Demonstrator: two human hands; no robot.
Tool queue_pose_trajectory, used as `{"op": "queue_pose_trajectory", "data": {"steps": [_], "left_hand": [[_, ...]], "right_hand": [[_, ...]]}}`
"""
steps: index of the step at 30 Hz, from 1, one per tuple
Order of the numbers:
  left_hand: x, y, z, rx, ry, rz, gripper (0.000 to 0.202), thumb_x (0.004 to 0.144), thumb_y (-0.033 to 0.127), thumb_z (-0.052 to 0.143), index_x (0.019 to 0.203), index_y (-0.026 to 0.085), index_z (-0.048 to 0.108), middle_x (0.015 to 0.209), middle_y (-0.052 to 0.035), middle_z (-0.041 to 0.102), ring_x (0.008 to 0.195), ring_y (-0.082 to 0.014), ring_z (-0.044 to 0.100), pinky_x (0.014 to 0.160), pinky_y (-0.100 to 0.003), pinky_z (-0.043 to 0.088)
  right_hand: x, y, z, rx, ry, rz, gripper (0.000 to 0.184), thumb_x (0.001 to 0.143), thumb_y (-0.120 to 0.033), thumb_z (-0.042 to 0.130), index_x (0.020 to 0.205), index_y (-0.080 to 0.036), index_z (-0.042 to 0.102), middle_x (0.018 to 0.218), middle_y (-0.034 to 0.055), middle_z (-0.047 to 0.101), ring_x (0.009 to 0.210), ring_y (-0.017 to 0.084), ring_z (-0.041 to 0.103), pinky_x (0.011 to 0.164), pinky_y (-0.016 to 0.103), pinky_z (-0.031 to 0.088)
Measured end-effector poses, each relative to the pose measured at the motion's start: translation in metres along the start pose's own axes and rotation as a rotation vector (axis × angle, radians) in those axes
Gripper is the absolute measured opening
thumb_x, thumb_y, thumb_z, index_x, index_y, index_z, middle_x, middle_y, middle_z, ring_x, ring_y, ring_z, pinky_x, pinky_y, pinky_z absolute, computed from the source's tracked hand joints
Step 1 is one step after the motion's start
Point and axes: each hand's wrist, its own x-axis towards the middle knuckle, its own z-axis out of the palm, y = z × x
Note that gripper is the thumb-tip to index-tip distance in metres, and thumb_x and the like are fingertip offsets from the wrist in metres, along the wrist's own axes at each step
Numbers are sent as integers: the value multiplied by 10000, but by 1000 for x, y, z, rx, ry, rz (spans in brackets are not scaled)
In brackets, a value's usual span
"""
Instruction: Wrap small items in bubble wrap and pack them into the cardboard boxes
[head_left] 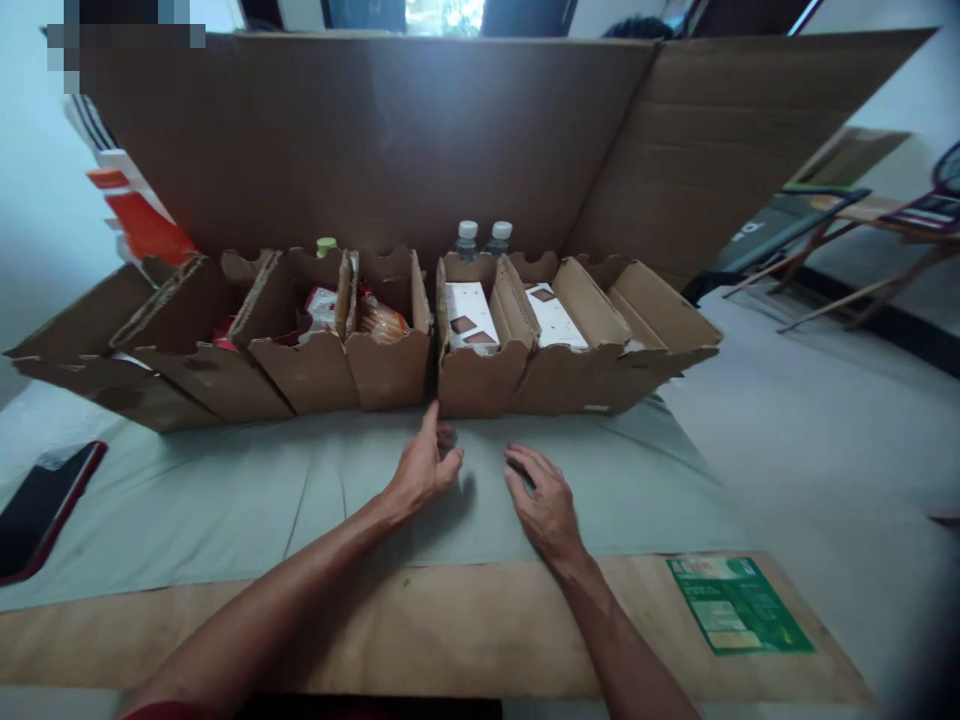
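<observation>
My left hand (425, 462) is over the green cloth (330, 490), index finger stretched toward the foot of the gap between two cardboard boxes; whether it touches them I cannot tell. Its other fingers are loosely bent and hold nothing visible. To the right, my right hand (545, 503) hovers low, thumb apart from its curved fingers, with only a dark patch showing between them. Before both hands runs a row of open cardboard boxes. One box (480, 385) holds a white carton (469, 305), another (390, 375) an orange-brown packet (382, 320).
A tall cardboard panel (390, 140) stands behind the boxes, with two white-capped bottles (466, 238) before it. At left lies a phone (49, 510); at right, a green printed sheet (739, 605) on the wooden table edge (450, 630). A folding table (847, 215) stands farther right.
</observation>
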Motion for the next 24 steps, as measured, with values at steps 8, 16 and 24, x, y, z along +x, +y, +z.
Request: {"op": "queue_pose_trajectory", "data": {"steps": [8,16,24], "left_hand": [[-114,-25,-77,84,-180,134,327,874,220,568,1169,194,707,1122,-103,758,1031,-233,715,920,-378,581],[-163,-34,-99,-49,73,87,232,883,242,582,1025,231,765,960,-71,795,911,-228,769,805,-344,643],[-188,-30,-143,-79,239,29,210,907,321,604,987,236,779,950,-65,798,909,-236,776,802,-342,652]], "right_hand": [[50,-94,-13,140,-136,-157,357,975,-272,529,1308,-205,639,973,46,764,784,166,705,787,291,576],[166,-189,42,-315,-324,-162,506,880,-186,596,1384,-219,627,822,65,763,773,254,712,764,347,529],[59,-185,-33,-282,-408,-184,220,926,-316,515,974,-270,725,748,24,758,650,233,709,590,299,464]]}}
